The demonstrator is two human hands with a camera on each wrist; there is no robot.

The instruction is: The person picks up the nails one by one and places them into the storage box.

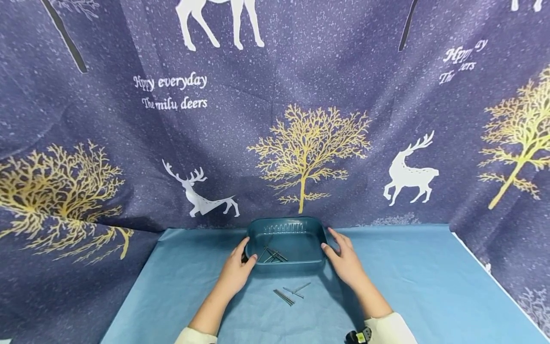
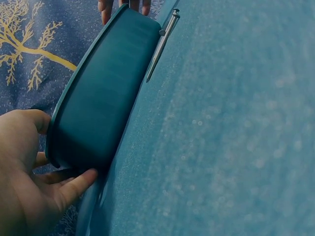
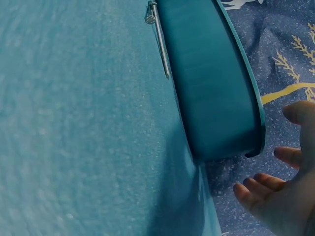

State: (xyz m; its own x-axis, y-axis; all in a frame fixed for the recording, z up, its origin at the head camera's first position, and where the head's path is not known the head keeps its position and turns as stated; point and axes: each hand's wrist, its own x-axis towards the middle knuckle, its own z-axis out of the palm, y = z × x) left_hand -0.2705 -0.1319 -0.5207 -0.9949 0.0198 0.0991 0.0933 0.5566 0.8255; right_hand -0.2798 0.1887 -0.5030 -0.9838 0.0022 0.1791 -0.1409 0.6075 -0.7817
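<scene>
A teal rectangular plastic basin (image 1: 287, 267) stands at the far side of the cloth-covered table, with several nails (image 1: 275, 256) lying loose at its left inside. My left hand (image 1: 235, 273) holds the basin's left end, thumb by the rim and a fingertip at the lower corner in the left wrist view. Around the right end, my right hand (image 1: 347, 263) is spread with fingers apart; a gap separates it from the basin (image 3: 216, 88) in the right wrist view. More nails (image 1: 284, 297) lie on the cloth in front of the basin, some side by side and others crossed.
Blue cloth (image 1: 412, 282) covers the table. Directly behind the basin hangs a dark blue curtain (image 1: 283, 181) printed with deer and yellow trees. The table's right edge (image 1: 494, 279) runs diagonally toward the front.
</scene>
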